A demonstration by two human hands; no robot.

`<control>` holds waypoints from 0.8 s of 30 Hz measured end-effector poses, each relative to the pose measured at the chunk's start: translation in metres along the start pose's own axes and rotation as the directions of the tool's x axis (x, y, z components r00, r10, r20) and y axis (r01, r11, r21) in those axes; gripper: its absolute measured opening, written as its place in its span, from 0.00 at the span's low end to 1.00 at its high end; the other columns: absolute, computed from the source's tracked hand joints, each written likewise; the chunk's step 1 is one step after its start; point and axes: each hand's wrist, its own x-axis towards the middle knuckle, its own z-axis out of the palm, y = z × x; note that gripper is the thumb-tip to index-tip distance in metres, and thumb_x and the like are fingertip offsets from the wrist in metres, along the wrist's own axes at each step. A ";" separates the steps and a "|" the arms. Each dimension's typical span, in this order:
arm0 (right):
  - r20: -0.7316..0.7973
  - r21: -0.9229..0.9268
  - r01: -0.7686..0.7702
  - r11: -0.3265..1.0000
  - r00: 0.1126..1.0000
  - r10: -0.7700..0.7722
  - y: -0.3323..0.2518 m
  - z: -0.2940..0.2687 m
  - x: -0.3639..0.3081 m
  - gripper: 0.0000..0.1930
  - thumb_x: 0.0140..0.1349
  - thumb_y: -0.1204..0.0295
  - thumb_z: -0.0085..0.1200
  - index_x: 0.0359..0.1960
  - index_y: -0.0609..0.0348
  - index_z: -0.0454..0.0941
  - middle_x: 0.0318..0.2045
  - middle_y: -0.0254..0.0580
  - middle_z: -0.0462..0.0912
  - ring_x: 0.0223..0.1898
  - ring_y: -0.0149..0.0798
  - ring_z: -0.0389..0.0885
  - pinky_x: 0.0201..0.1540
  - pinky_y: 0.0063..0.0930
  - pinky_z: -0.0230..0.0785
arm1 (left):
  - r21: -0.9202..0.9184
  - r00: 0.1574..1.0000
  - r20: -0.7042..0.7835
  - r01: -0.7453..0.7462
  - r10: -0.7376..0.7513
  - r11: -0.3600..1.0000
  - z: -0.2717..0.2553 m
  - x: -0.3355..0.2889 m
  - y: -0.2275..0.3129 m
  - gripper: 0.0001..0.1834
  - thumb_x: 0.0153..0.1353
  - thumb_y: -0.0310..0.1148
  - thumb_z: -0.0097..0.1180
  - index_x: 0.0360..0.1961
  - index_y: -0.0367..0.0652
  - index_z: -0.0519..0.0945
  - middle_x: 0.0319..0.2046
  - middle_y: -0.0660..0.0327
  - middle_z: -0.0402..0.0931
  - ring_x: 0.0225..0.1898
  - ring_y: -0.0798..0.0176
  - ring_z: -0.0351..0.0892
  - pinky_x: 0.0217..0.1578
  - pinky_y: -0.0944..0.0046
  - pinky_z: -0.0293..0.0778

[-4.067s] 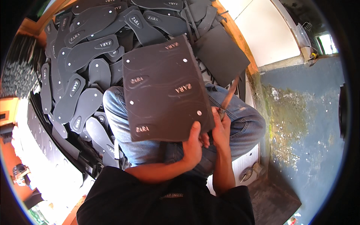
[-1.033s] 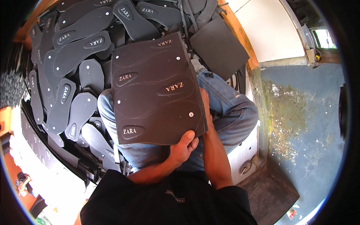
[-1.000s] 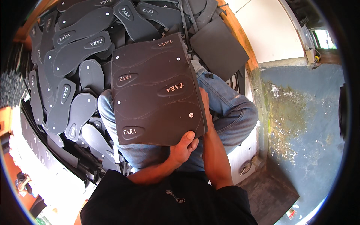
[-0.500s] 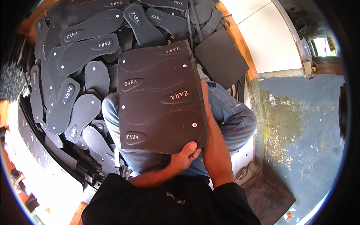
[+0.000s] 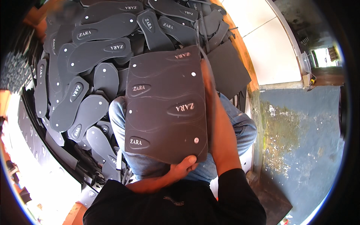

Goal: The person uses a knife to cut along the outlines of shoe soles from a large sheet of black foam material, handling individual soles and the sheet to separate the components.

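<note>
Over my lap is a dark foam sheet [image 5: 161,123] marked with insole outlines, raised heel ovals, pale printing and small white dots. My left hand [image 5: 183,167] grips its near edge, thumb on top and fingers underneath. Along the sheet's right side lies my right hand [image 5: 206,73], its fingers mostly hidden. A thin dark strip or sheet edge [image 5: 213,86] bows out from the far right corner and runs down beside my right forearm; whether it is a separate piece, I cannot tell.
Many loose cut-out dark insoles [image 5: 99,50] are heaped ahead and to the left. A plain dark sheet [image 5: 228,67] and narrow offcuts [image 5: 217,33] lie at the far right, by a wooden edge [image 5: 253,80]. White tiles [image 5: 262,45] and a worn blue-grey floor [image 5: 303,131] are beyond.
A dark strip or edge now stands apart from the sheet's right side, with my right hand between them. My right forearm has shifted rightward. The whole view has shifted slightly.
</note>
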 end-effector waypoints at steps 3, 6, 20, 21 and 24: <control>-0.043 0.070 -0.015 0.997 0.999 0.018 -0.006 -0.007 0.001 0.16 0.58 0.62 0.48 0.34 0.66 0.75 0.26 0.55 0.79 0.30 0.55 0.78 0.30 0.42 0.69 | 0.055 0.994 -0.110 0.018 -0.012 0.998 0.010 -0.030 0.021 0.10 0.57 0.36 0.55 0.29 0.39 0.75 0.18 0.62 0.70 0.22 0.71 0.68 0.20 0.73 0.62; -0.126 0.370 -0.093 0.924 0.981 0.149 -0.008 -0.035 -0.024 0.16 0.58 0.61 0.48 0.34 0.66 0.75 0.26 0.54 0.79 0.29 0.53 0.78 0.29 0.41 0.69 | 0.258 0.998 0.024 0.056 -0.064 0.964 -0.005 -0.035 0.053 0.13 0.55 0.30 0.59 0.41 0.39 0.76 0.24 0.63 0.75 0.27 0.73 0.73 0.25 0.74 0.67; 0.070 0.997 -0.077 0.005 0.927 0.368 -0.019 -0.092 -0.103 0.17 0.60 0.59 0.48 0.35 0.63 0.75 0.24 0.47 0.79 0.24 0.45 0.78 0.25 0.35 0.69 | 0.641 0.979 -0.205 0.143 -0.011 0.754 -0.104 -0.034 0.142 0.26 0.46 0.28 0.61 0.48 0.31 0.73 0.37 0.56 0.78 0.41 0.64 0.75 0.43 0.67 0.68; 0.076 0.997 -0.069 -0.031 0.923 0.377 -0.021 -0.093 -0.099 0.17 0.60 0.59 0.48 0.35 0.63 0.75 0.23 0.47 0.79 0.24 0.44 0.78 0.25 0.34 0.69 | 0.600 0.975 -0.212 0.079 0.063 0.796 -0.101 -0.036 0.138 0.25 0.45 0.28 0.60 0.48 0.30 0.74 0.37 0.56 0.78 0.42 0.63 0.74 0.45 0.66 0.67; 0.078 0.993 -0.025 -0.119 0.882 0.464 -0.028 -0.099 -0.082 0.17 0.61 0.59 0.48 0.36 0.63 0.74 0.23 0.45 0.79 0.22 0.42 0.78 0.24 0.33 0.69 | 0.552 0.952 -0.270 0.027 0.147 0.834 -0.092 -0.040 0.137 0.24 0.44 0.26 0.59 0.46 0.29 0.74 0.39 0.57 0.77 0.42 0.64 0.74 0.46 0.67 0.66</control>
